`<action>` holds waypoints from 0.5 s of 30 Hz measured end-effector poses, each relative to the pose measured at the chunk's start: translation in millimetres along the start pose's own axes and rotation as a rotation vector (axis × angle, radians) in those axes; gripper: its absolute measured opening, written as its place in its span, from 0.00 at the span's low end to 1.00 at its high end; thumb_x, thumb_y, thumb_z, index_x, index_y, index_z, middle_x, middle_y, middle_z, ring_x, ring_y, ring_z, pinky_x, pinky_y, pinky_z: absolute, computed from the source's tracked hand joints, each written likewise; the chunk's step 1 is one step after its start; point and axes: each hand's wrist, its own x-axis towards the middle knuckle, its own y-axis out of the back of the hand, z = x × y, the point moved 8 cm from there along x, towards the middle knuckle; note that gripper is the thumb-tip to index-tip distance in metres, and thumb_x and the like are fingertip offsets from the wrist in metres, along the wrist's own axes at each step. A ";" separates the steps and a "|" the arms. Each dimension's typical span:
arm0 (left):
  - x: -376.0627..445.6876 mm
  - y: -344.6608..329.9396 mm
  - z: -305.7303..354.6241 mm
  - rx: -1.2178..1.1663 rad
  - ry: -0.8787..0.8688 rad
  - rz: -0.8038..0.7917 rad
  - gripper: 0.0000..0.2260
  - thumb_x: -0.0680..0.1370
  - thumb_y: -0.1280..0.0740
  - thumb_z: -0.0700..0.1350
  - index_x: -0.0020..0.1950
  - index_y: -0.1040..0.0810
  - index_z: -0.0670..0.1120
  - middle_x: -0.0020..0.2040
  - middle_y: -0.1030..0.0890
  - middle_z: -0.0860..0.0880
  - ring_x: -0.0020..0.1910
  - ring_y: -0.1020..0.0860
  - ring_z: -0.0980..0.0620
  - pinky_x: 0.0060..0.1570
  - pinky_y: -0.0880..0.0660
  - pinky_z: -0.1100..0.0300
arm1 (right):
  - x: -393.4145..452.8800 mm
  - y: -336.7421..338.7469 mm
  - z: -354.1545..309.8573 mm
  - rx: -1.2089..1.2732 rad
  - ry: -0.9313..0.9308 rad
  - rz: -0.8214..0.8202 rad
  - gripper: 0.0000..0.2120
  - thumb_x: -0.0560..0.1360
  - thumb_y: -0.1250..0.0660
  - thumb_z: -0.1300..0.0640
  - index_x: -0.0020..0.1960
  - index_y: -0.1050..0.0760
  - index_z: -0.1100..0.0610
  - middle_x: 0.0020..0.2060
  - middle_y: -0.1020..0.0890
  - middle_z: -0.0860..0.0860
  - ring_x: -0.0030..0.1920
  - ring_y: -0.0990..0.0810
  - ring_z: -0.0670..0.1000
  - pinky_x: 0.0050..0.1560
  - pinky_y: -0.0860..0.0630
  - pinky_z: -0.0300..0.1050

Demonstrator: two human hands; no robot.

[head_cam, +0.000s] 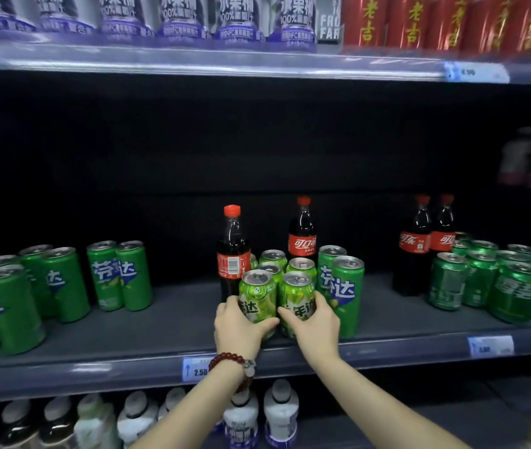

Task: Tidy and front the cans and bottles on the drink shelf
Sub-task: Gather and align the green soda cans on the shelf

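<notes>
Two light-green cans, one point(257, 301) wrapped by the left hand point(236, 325) and one point(297, 303) by the right hand point(314, 320), are being fronted before the cola bottle point(232, 251), label-turning probably being needed next.

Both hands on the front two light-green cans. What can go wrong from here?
1. The left hand and right hand each hold a light-green can at the shelf edge; pulled further, one might tip off.
2. The cola bottle stands close by the left hand; a nudge could topple it.
3. The tall green can by the right hand could get bumped askew.
</notes>
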 end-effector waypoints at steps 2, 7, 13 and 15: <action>1.6 -1.0 0.2 0.003 -0.016 -0.011 0.28 0.60 0.21 0.54 0.53 0.26 0.44 0.52 0.24 0.46 0.53 0.24 0.47 0.50 0.29 0.58 | 1.2 -0.5 0.7 -0.015 0.005 -0.012 0.26 0.63 0.22 0.49 0.57 0.24 0.55 0.49 0.17 0.51 0.52 0.20 0.52 0.56 0.24 0.48; 5.0 -4.7 -0.2 0.023 -0.035 -0.048 0.28 0.61 0.21 0.54 0.54 0.27 0.44 0.53 0.24 0.46 0.53 0.24 0.46 0.51 0.28 0.56 | 2.3 -0.7 -1.1 -0.071 -0.002 -0.076 0.29 0.65 0.23 0.49 0.61 0.27 0.57 0.53 0.19 0.53 0.56 0.22 0.53 0.58 0.26 0.47; 5.7 -7.4 -5.0 0.071 -0.015 -0.094 0.28 0.62 0.22 0.54 0.54 0.28 0.43 0.54 0.25 0.44 0.54 0.24 0.45 0.52 0.26 0.54 | -1.8 3.1 0.1 -0.151 -0.013 -0.137 0.28 0.67 0.25 0.50 0.63 0.28 0.57 0.55 0.20 0.52 0.57 0.22 0.51 0.54 0.30 0.39; 5.3 -7.6 -5.8 0.095 -0.003 -0.107 0.28 0.63 0.22 0.54 0.55 0.29 0.42 0.55 0.25 0.43 0.55 0.24 0.44 0.52 0.26 0.53 | -3.9 6.7 0.8 -0.182 -0.016 -0.139 0.26 0.69 0.25 0.50 0.62 0.27 0.58 0.55 0.19 0.52 0.57 0.22 0.51 0.55 0.29 0.39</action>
